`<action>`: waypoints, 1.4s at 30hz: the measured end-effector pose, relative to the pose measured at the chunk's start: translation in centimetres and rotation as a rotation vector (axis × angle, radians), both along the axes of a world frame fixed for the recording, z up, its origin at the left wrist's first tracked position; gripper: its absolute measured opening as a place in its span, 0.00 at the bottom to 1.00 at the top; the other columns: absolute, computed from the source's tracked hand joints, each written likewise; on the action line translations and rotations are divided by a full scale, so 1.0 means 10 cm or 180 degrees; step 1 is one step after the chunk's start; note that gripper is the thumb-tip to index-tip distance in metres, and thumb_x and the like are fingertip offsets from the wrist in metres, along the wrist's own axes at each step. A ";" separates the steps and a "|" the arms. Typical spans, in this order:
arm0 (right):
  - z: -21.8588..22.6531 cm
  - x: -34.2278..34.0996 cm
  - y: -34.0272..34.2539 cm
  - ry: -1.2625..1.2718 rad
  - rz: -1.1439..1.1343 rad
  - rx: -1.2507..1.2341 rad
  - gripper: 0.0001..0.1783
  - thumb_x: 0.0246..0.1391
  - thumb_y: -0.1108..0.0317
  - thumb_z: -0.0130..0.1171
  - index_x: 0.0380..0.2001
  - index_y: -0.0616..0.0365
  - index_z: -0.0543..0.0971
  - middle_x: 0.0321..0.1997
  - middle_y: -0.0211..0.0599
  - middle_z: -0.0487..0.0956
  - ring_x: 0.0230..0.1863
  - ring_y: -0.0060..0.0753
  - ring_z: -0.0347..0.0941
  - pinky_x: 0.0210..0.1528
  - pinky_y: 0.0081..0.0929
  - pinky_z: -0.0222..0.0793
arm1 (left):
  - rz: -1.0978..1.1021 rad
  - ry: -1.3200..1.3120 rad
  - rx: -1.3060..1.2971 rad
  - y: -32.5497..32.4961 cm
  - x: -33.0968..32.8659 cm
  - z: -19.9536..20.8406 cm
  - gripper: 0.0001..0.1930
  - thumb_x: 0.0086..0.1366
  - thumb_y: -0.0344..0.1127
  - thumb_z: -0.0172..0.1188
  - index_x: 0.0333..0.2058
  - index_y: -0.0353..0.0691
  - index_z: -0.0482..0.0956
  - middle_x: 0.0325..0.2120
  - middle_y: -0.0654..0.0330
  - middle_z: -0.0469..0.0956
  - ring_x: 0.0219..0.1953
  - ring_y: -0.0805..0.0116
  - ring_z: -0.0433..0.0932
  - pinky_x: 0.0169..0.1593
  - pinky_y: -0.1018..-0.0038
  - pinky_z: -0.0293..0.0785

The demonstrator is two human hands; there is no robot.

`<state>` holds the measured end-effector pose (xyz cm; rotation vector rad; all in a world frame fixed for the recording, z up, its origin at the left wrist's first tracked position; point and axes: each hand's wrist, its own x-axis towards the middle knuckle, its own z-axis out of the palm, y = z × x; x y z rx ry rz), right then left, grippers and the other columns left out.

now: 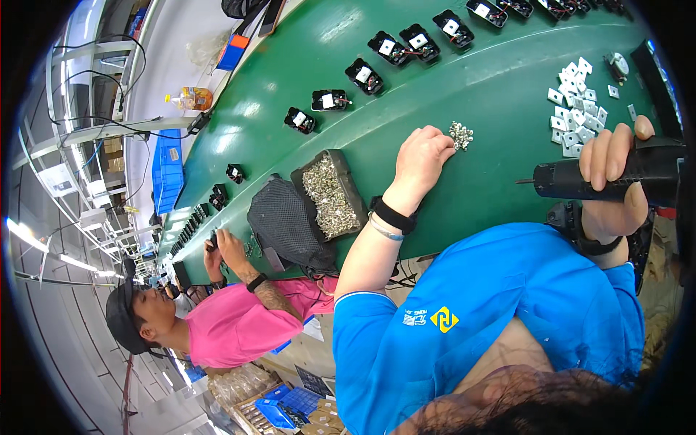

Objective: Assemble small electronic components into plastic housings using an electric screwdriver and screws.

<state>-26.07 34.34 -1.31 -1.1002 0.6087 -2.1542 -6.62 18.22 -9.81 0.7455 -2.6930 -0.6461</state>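
Observation:
My left hand [426, 156] is closed in a pinch at the edge of a small pile of screws [461, 135] on the green table. What its fingertips hold, if anything, is hidden. A black electric screwdriver [573, 180] lies in my right hand [616, 159], with the fingers wrapped round its body and its thin bit pointing left. White square plates [576, 109] with holes are heaped beyond the screwdriver. Left of my left forearm, a dark tray [330, 192] is filled with many small metal screws.
Black housings [364, 76] with white plates and wires line the far side of the green work table [290, 72]. A small motor-like part [618, 67] lies at far right. A person in pink [243, 319] works at left, beside a dark mesh bag [286, 221]. A blue bin [167, 170] stands beyond.

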 end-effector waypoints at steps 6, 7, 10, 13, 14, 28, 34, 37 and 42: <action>0.00 0.00 0.07 0.0071 -0.0177 0.0059 0.28 0.44 0.60 0.51 0.47 0.55 0.55 0.23 0.28 0.65 0.21 0.21 0.62 0.26 0.19 0.58 | 0.0035 -0.0119 -0.0120 -0.01 0.04 0.01 0.04 0.44 0.31 0.59 0.21 0.39 0.75 0.21 0.59 0.72 0.26 0.60 0.72 0.29 0.71 0.68; 0.00 0.00 0.07 0.0083 -0.0170 0.0072 0.28 0.44 0.60 0.51 0.48 0.56 0.55 0.23 0.28 0.64 0.21 0.21 0.62 0.26 0.19 0.58 | 0.0149 -0.0107 -0.0188 -0.02 0.06 0.01 0.04 0.44 0.31 0.59 0.21 0.39 0.75 0.21 0.59 0.72 0.26 0.60 0.72 0.29 0.70 0.68; 0.03 -0.01 0.05 0.0093 -0.0153 0.0013 0.29 0.44 0.60 0.51 0.48 0.56 0.55 0.24 0.28 0.64 0.22 0.21 0.62 0.26 0.20 0.58 | 0.0366 0.0004 -0.0189 0.01 0.10 0.06 0.04 0.46 0.29 0.58 0.22 0.37 0.74 0.21 0.59 0.72 0.25 0.63 0.73 0.28 0.74 0.68; 0.07 -0.03 0.00 0.0154 -0.0015 -0.0103 0.30 0.45 0.59 0.50 0.50 0.56 0.54 0.25 0.28 0.64 0.23 0.21 0.62 0.27 0.20 0.58 | 0.0673 0.1013 0.1529 0.18 0.12 0.17 0.01 0.50 0.25 0.56 0.23 0.35 0.74 0.21 0.61 0.73 0.25 0.73 0.72 0.29 0.82 0.67; 0.10 -0.03 -0.02 0.0157 -0.0026 -0.0096 0.30 0.45 0.59 0.50 0.50 0.56 0.54 0.25 0.28 0.64 0.23 0.21 0.62 0.27 0.20 0.58 | 0.0613 0.1569 0.2809 0.25 0.13 0.12 0.02 0.51 0.25 0.56 0.25 0.37 0.73 0.23 0.61 0.73 0.27 0.72 0.73 0.30 0.81 0.69; 0.22 0.16 -0.27 0.0174 0.0060 -0.0444 0.31 0.46 0.57 0.52 0.52 0.50 0.54 0.25 0.26 0.65 0.23 0.22 0.63 0.27 0.22 0.58 | 0.0227 0.2848 0.5902 0.48 -0.13 0.16 0.06 0.53 0.30 0.55 0.31 0.39 0.71 0.28 0.60 0.72 0.26 0.72 0.74 0.28 0.78 0.74; 0.20 0.15 -0.30 0.0159 0.0066 -0.0336 0.30 0.46 0.58 0.52 0.52 0.49 0.54 0.25 0.26 0.66 0.23 0.22 0.64 0.27 0.22 0.59 | 0.0171 0.2848 0.5879 0.50 -0.18 0.18 0.05 0.53 0.31 0.55 0.29 0.36 0.73 0.21 0.59 0.73 0.23 0.72 0.74 0.27 0.79 0.74; 0.19 0.15 -0.30 0.0136 0.0074 -0.0327 0.31 0.46 0.58 0.53 0.51 0.49 0.54 0.25 0.26 0.66 0.23 0.22 0.64 0.27 0.21 0.59 | 0.0164 0.2779 0.5884 0.49 -0.18 0.16 0.07 0.51 0.33 0.57 0.28 0.37 0.73 0.23 0.60 0.73 0.22 0.73 0.72 0.25 0.79 0.72; 0.18 0.14 -0.28 0.0171 0.0087 -0.0384 0.31 0.44 0.57 0.55 0.50 0.49 0.55 0.25 0.25 0.65 0.22 0.22 0.63 0.26 0.21 0.58 | 0.0153 0.2753 0.5885 0.49 -0.20 0.13 0.07 0.51 0.33 0.57 0.27 0.37 0.73 0.21 0.59 0.73 0.19 0.72 0.72 0.22 0.79 0.71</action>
